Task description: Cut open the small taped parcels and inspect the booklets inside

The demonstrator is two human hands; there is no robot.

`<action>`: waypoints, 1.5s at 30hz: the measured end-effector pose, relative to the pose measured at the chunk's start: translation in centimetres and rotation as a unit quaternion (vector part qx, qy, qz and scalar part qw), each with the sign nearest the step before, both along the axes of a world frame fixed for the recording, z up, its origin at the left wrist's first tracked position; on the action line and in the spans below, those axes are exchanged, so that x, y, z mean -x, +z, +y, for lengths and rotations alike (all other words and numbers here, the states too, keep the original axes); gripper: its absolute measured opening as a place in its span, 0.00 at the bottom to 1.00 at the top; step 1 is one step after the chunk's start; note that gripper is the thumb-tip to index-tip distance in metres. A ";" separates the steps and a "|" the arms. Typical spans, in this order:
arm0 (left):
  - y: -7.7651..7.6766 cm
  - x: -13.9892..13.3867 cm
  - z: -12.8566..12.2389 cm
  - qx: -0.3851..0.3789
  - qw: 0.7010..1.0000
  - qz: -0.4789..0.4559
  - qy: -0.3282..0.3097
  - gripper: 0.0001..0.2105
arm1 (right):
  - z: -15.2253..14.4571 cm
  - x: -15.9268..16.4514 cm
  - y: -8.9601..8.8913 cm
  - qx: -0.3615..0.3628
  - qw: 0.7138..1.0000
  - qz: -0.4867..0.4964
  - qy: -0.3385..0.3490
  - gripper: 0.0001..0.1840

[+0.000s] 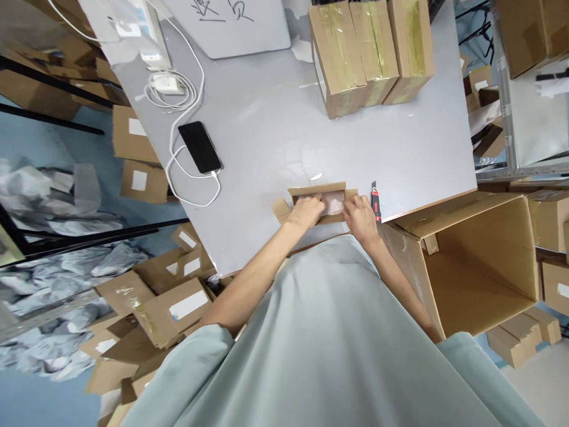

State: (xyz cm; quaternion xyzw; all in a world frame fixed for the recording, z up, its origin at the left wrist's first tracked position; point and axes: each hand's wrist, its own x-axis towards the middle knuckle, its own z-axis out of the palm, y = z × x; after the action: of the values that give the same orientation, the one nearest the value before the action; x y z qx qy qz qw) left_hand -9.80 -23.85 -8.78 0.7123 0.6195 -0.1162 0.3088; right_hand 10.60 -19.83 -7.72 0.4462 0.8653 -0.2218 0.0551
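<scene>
A small cardboard box (316,191) lies at the table's near edge with its flaps folded out. Inside it shows something pale and translucent (332,203), whose kind I cannot make out. My left hand (307,210) reaches into the box's left part, fingers curled, their tips hidden. At the right end, my right hand (360,216) has its fingers pinched by the flap and box edge; what they grip, if anything, is hidden. Just right of that hand lies a red and black utility knife (376,203).
Three taped cartons (373,53) stand at the back of the grey table (267,130). A phone (200,147) with a white cable lies at left. A large open carton (480,267) stands at the right, and stacked boxes (169,296) are at lower left.
</scene>
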 end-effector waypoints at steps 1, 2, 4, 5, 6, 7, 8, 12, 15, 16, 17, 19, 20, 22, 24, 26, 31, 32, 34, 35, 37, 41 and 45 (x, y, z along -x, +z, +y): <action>-0.1 -0.1 0.1 0.004 1.000 -0.005 0.000 0.19 | 0.1 0.2 0.0 0.001 1.000 -0.008 0.007 0.18; -0.2 -0.2 0.4 0.010 1.000 -0.012 0.000 0.19 | 0.3 0.3 0.1 0.003 1.000 -0.017 0.015 0.18; -0.7 -0.5 0.9 0.026 0.999 -0.023 -0.004 0.16 | 0.6 0.7 0.1 0.006 0.999 -0.031 0.033 0.17; -1.0 -0.6 1.1 0.035 0.999 -0.025 -0.007 0.15 | 0.8 0.9 0.1 0.007 0.999 -0.035 0.040 0.17; -1.2 -0.8 1.3 0.042 0.999 -0.026 -0.010 0.13 | 0.9 1.1 0.1 0.008 0.998 -0.036 0.045 0.17; -1.5 -0.9 1.5 0.048 0.998 -0.027 -0.013 0.13 | 1.0 1.2 0.1 0.008 0.998 -0.036 0.049 0.16; -1.7 -1.0 1.5 0.052 0.998 -0.028 -0.016 0.12 | 1.1 1.3 0.1 0.008 0.998 -0.036 0.051 0.16; -1.8 -0.8 1.4 0.052 0.998 -0.030 -0.019 0.13 | 1.1 1.5 0.2 0.009 0.998 -0.040 0.052 0.16; -1.1 0.1 1.0 0.023 0.999 -0.033 -0.003 0.14 | 1.1 1.6 0.4 0.020 0.997 -0.047 0.055 0.16; -0.7 0.4 0.9 0.009 0.999 -0.034 0.005 0.15 | 1.1 1.7 0.5 0.023 0.997 -0.048 0.056 0.16; -0.2 0.7 0.7 -0.005 0.999 -0.036 0.013 0.15 | 1.1 1.8 0.6 0.025 0.997 -0.047 0.058 0.16; 0.7 1.3 0.4 -0.030 0.998 -0.039 0.026 0.14 | 1.2 2.0 0.7 0.027 0.997 -0.042 0.062 0.16; 1.1 1.5 0.3 -0.040 0.998 -0.042 0.033 0.14 | 1.2 2.2 0.8 0.028 0.997 -0.039 0.066 0.16; 1.7 1.8 0.0 -0.060 0.995 -0.056 0.053 0.13 | 1.2 2.7 0.9 0.029 0.996 -0.033 0.077 0.15; 2.1 1.9 -0.4 -0.074 0.991 -0.078 0.076 0.12 | 1.3 3.1 1.1 0.029 0.995 -0.030 0.087 0.14; 2.3 2.0 -0.7 -0.081 0.988 -0.098 0.087 0.12 | 1.3 3.4 1.2 0.022 0.995 -0.027 0.091 0.15; 1.8 2.3 -1.7 -0.103 0.979 -0.138 0.109 0.10 | 1.2 3.2 1.7 0.004 0.996 -0.003 0.084 0.14; 1.5 2.2 -1.9 -0.104 0.976 -0.150 0.119 0.09 | 1.1 3.1 1.8 0.004 0.996 0.001 0.088 0.14; 1.0 2.0 -2.2 -0.111 0.969 -0.175 0.137 0.09 | 0.8 2.7 2.0 0.007 0.995 0.004 0.101 0.14; 0.7 1.9 -2.4 -0.117 0.965 -0.187 0.141 0.09 | 0.6 2.4 2.1 0.009 0.994 0.005 0.108 0.15; 0.2 1.6 -2.8 -0.131 0.960 -0.204 0.142 0.09 | 0.0 1.7 2.0 0.011 0.993 0.011 0.113 0.14; -0.1 1.5 -3.3 -0.133 0.959 -0.205 0.142 0.07 | -1.7 -0.1 0.7 -0.016 0.999 0.044 0.008 0.21; 0.2 1.8 -3.2 -0.110 0.964 -0.203 0.133 0.07 | -3.1 -1.2 -1.6 0.069 0.975 0.118 -0.175 0.30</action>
State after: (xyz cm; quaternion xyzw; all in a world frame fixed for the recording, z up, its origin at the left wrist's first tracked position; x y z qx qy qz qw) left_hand -11.59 -27.10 -8.54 0.6617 0.6422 0.1416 0.3601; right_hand 11.79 -22.97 -9.34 0.5566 0.7566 -0.3386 -0.0565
